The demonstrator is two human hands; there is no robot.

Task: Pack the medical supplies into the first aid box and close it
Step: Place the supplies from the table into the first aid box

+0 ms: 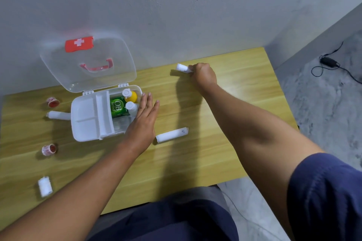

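Head camera looks down at a yellow wood bench [225, 143] pushed against a grey wall [176, 6]. The first aid box [86, 117] sits on the left part of the bench with its clear lid [88, 64] standing open. The lid has a red handle [97, 66] and a red tag with a white cross [79, 43]. A white tray [92, 115] covers the left side of the box. In the right side there is a green pack [118, 106], a yellow bottle [131, 96] and a white bottle [130, 106].

The left hand [144, 121] lies flat with its grip wide, fingers straight, over the right edge of the box. It holds nothing.

The right hand [203, 74] reaches to the far side of the bench. Its grip is closed around one end of a white bandage roll [183, 68], which looks to be right at the bench top.

Another white roll [172, 134] lies on the bench just right of the left hand. A third white roll [58, 115] lies touching the left side of the box. Two small red and white tape rolls [52, 101] [49, 149] sit to the left of the box, well apart. A small white gauze pack [45, 186] lies near the front left edge.

Blue sleeve [325, 191] shows on the right arm. On the floor [323, 113] at the right lies a black cable [331, 64].
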